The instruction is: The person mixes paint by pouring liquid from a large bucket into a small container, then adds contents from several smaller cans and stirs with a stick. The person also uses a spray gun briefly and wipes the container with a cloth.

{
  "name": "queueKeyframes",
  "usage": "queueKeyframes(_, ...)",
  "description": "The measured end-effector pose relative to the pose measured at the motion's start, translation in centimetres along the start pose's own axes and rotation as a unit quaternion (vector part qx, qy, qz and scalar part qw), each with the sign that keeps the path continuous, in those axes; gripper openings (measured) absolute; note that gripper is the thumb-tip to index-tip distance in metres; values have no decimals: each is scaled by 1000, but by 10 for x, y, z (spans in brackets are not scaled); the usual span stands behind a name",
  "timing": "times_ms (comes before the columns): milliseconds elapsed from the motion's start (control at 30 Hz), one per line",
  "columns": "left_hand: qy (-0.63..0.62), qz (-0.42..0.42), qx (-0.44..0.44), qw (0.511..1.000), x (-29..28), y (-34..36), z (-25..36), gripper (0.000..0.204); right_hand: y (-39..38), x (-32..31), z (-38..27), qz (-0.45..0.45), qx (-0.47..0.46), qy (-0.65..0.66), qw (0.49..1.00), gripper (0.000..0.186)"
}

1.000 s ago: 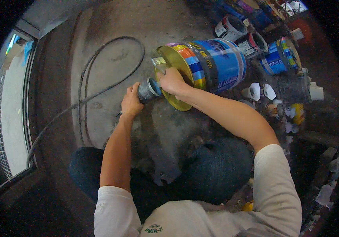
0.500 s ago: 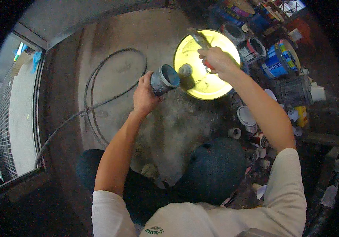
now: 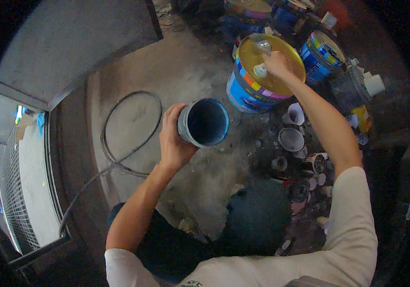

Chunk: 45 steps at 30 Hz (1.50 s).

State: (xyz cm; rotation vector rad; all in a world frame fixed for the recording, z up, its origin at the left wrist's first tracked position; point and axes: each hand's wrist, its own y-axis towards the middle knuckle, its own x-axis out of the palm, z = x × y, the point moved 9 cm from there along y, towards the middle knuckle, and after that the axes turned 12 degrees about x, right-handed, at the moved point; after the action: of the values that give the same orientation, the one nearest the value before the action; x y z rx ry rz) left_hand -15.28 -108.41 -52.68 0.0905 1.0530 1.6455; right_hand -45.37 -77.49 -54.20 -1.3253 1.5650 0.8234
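Note:
My left hand grips a grey, paint-stained can, its open top facing up toward the view and its inside dark, with blue on the rim. Up and to the right, my right hand is closed on a flat metal-headed tool, probably a brush or scraper; its handle is hidden. That hand is over the yellow lid of a large blue drum, which stands upright with a small whitish spout on its top.
More paint drums and a dark bucket stand at the right, among several small cups and cans. A black hose lies looped at the left, near a doorway with a mesh grille. A grey panel is at the upper left.
The drum was tilted and now stands upright, farther off. My left hand has drawn the can away from it and turned its opening upward. My right hand stayed at the lid with the tool.

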Motion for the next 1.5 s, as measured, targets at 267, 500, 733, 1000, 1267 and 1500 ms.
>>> queueKeyframes(267, -40, -21, 0, 999, 35, 17, -23, 100, 45, 10, 16, 74, 11, 6, 997, 57)
queueKeyframes(500, -39, -22, 2, 999, 50, 48, -59, 96, -16, -67, 4, 87, -49, 145, 984, 43)
queueKeyframes(733, -65, -70, 37, 995, 108, 39, -44, 91, -210, -89, 18, -136, -104, 205, 964, 19)
queueKeyframes(1000, -109, -196, 41, 974, 169, -15, 32, 90, -269, -24, 80, -83, 6, 335, 938, 20)
queueKeyframes(1267, -73, -238, 43, 967, 192, -38, 19, 93, -252, 4, 100, -49, -17, 364, 930, 19)
queueKeyframes(1500, -15, -245, 11, 969, 207, -46, 10, 91, -236, 15, 123, 33, -91, 339, 936, 23)
